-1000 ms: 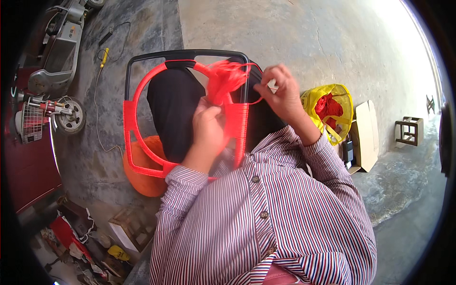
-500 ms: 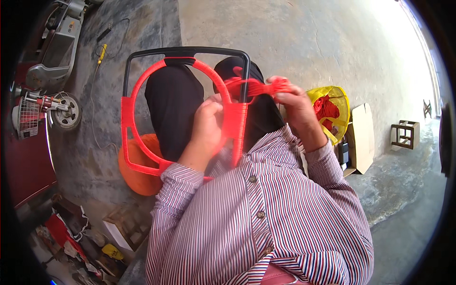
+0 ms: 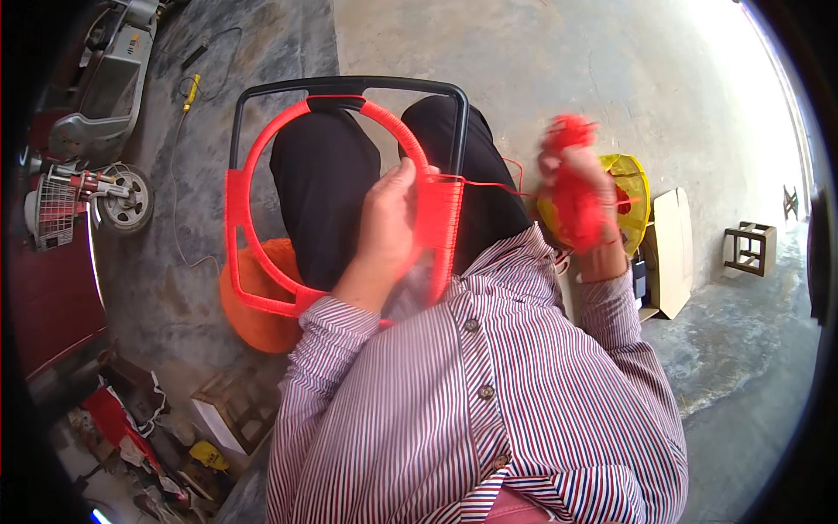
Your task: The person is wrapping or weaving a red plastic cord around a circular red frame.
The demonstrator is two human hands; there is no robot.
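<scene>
A squarish frame with a ring inside it rests over my thighs. Its top bar and upper sides are bare black; the ring, lower sides and bottom are wrapped closely in red cord. My left hand is closed around the wrapped right part of the ring, thumb up. Out to the right, my right hand grips a bundle of red cord, both smeared by motion. Red cord shows above and below the fingers. A taut red strand runs from the frame's right side toward that hand.
Behind my right hand stands a yellow bag holding red cord, beside a cardboard box. A wooden stool is farther right. An orange round seat lies left of my legs; a scooter and a wheel are far left.
My right hand has swung out to the right with the cord bundle, away from the frame. A strand now stretches between them. The left hand keeps its hold on the frame.
</scene>
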